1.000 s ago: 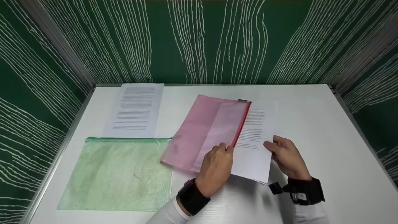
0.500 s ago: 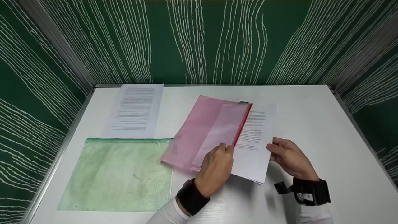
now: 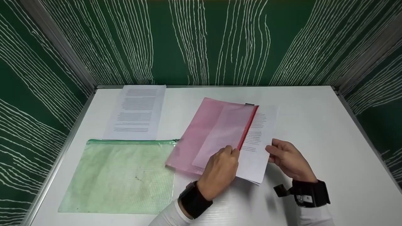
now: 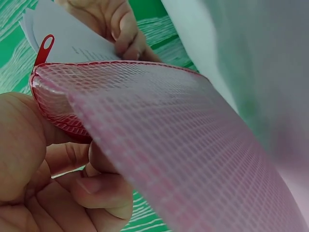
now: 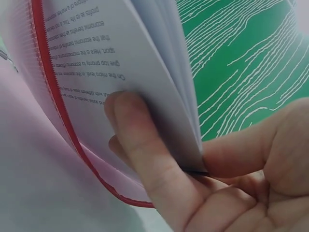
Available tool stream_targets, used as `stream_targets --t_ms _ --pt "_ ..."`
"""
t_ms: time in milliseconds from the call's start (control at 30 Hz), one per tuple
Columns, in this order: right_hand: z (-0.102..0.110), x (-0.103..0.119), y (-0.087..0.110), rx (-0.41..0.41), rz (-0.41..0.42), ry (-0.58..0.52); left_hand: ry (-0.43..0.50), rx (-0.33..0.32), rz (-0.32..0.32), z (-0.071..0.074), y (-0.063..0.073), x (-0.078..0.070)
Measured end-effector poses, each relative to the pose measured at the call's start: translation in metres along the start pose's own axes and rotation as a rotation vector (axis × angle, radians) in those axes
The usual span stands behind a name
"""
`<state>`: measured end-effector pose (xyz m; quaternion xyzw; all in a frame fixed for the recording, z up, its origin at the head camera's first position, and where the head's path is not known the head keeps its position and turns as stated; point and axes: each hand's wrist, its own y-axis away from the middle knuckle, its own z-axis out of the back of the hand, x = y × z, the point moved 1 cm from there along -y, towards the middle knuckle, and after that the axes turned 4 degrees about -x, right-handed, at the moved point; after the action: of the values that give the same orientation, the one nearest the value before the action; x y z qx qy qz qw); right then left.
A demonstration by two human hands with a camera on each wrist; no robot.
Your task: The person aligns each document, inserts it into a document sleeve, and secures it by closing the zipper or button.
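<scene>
Paper stack (image 3: 254, 166) held partly inside a pink mesh pouch (image 3: 193, 141)

The pink mesh pouch, made of translucent sheeting patterned with a fine grid, is held at an angle near the middle of the white, smooth worktop (image 3: 326, 125). Its open side is edged by a red zip strip (image 3: 250, 124), and a small dark piece (image 3: 249, 104) is seen at the far corner. The zip edge is pinched near its lower end by the left hand (image 3: 220, 171), whose grip is closed around the plastic with curled fingers.

The thin, flat sheets of the paper stack are pinched at their outer edge by the right hand (image 3: 290, 160), between thumb and fingers, so that grip is narrow and filled. Part of the stack is veiled by the pink plastic; the rest, printed with dark lines of text, is left projecting past the zip strip. Slightly fanned edges are shown in the right-wrist view.

A green pouch (image 3: 116, 179), rectangular and cloudy, is laid flat to the left, its right edge slightly overlapped in view by the pink one. Behind it, printed paper (image 3: 135, 110) is laid flat.
</scene>
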<state>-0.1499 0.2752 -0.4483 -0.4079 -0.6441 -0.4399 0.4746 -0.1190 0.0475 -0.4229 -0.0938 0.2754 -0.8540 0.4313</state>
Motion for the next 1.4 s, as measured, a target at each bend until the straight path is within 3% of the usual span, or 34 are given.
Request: stream_targets --t_ms 333,600,833,1133,1400 --pt "0.000 0.001 0.002 0.022 0.019 0.004 0.045 -0.020 0.012 0.001 0.000 0.000" --pt "-0.002 -0.002 0.000 -0.010 0.014 0.017 0.062 -0.022 -0.006 0.002 -0.001 -0.002" --pt "-0.006 -0.005 -0.004 -0.025 0.006 0.004 0.056 -0.002 -0.023 0.002 -0.001 -0.002" --pt "-0.007 -0.008 -0.004 -0.031 -0.015 0.050 0.049 -0.018 -0.020 0.003 -0.002 -0.002" --pt "-0.011 -0.010 -0.007 -0.087 -0.026 0.094 0.015 -0.059 -0.047 0.002 -0.002 -0.003"
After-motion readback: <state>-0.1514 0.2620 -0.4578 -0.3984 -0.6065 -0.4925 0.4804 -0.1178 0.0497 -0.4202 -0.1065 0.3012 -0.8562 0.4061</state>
